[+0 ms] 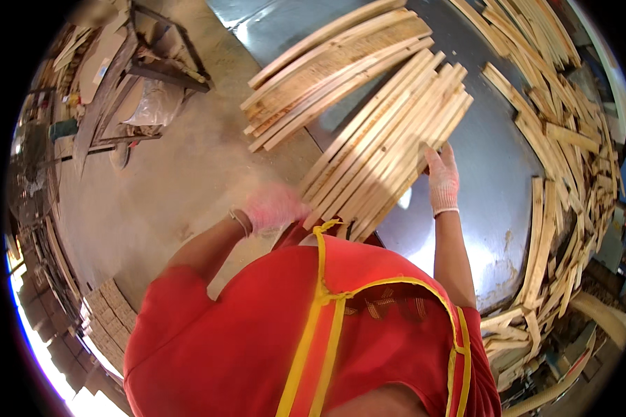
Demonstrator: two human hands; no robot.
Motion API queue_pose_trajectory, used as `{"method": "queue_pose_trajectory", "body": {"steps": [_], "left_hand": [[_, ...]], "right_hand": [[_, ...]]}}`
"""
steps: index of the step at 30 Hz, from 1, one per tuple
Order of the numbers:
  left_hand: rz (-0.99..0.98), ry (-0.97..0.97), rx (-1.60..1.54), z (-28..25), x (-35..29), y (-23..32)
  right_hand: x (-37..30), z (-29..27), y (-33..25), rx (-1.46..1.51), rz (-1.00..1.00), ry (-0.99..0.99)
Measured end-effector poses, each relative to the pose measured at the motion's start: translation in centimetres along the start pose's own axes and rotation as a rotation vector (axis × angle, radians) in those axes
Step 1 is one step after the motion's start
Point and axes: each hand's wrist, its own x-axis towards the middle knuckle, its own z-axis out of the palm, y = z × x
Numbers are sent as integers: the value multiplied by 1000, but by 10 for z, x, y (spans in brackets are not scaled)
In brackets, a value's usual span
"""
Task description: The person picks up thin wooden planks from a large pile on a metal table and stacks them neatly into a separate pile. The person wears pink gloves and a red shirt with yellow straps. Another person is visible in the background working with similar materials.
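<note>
A row of pale wooden strips (pixel 391 142) lies side by side on the metal table, slanting from my waist toward the far right. My right hand (pixel 443 177), in a white and pink knit glove, is at the row's right edge. Its fingers are stretched out and apart, and the fingertips touch the outermost strip. My left hand (pixel 275 207), in a similar glove, is at the near left ends of the strips. Motion smears it, so its fingers and any contact cannot be made out.
Another group of wooden strips (pixel 337 66) lies beyond, overhanging the left edge of the metal table (pixel 466 236). Loose offcuts (pixel 563 160) are heaped along the right side. On the far left stands a metal-framed stand (pixel 167 80) with a plastic bag. Stacked blocks (pixel 110 313) sit at lower left.
</note>
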Motion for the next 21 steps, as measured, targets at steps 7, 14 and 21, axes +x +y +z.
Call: {"method": "queue_pose_trajectory", "body": {"steps": [7,14,21], "left_hand": [[40,722,-267,-91,81,73],[232,863,168,-11,97,131],[202,814,123,-7,98,135]], "right_hand": [[37,-28,-7,-356,-280,153],[141,-41,-105,-1192,-698,193],[200,-55,-144,-1089,-559,-42]]}}
